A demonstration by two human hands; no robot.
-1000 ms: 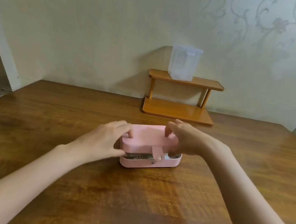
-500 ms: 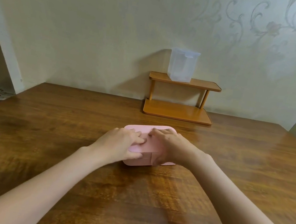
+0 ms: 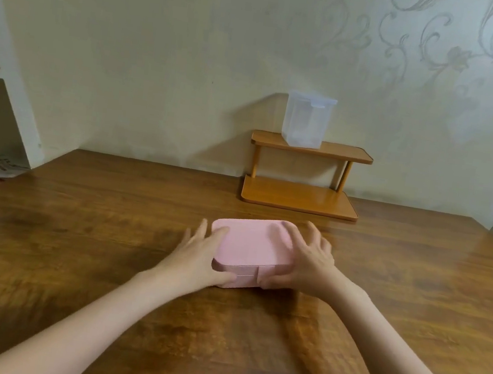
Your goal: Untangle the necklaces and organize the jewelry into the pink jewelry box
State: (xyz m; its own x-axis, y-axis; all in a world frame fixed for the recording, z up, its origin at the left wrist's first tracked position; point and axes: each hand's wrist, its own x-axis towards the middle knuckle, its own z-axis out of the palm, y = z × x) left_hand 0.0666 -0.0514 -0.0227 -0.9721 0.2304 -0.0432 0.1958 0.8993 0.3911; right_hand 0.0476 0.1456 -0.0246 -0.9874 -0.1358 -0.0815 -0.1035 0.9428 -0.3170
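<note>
A white shelf unit (image 3: 3, 98) borders the wooden table (image 3: 77, 227) at far left, with bare tabletop running toward the centre. There the left hand (image 3: 198, 257), fingers straight and spread, touches the closed pink jewelry box (image 3: 250, 247); its strap hangs down the front. The right hand (image 3: 307, 265), fingers splayed, cups the box's right end. Behind stands a wooden rack (image 3: 303, 175) bearing a clear lidded container (image 3: 307, 121), contents indiscernible.

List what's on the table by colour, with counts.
Pink: 1, the jewelry box, lid down, between left hand and right hand
Orange-brown: 1, wooden shelf rack
Clear: 1, plastic container on the rack
Total: 3
</note>
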